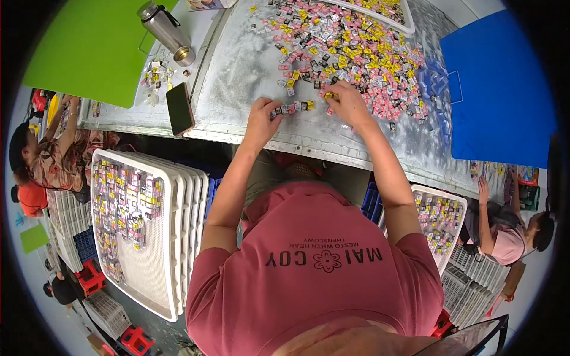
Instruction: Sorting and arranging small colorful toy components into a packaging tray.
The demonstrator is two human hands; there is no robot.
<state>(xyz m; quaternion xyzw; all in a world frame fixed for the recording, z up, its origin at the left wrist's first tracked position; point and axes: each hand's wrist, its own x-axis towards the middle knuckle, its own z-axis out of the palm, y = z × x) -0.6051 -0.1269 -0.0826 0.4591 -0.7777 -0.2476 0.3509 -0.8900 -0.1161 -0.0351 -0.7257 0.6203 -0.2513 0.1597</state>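
On the grey metal table (249, 65) lies a big heap of small pink, yellow, black and white packets (356, 53). Just in front of it a short row of the same packets (292, 107) is lined up between my hands. My left hand (263, 114) rests fingers-down at the left end of that row, touching the packets. My right hand (346, 102) is at the row's right end on the edge of the heap, pinching a yellow packet (328, 95) in its fingertips.
A dark phone (180, 108) and a steel bottle (165, 29) lie left on the table, by a green sheet (89, 47). A blue sheet (499, 89) lies right. White trays with packets stand below left (172, 207) and right (442, 219). Other people sit at both sides.
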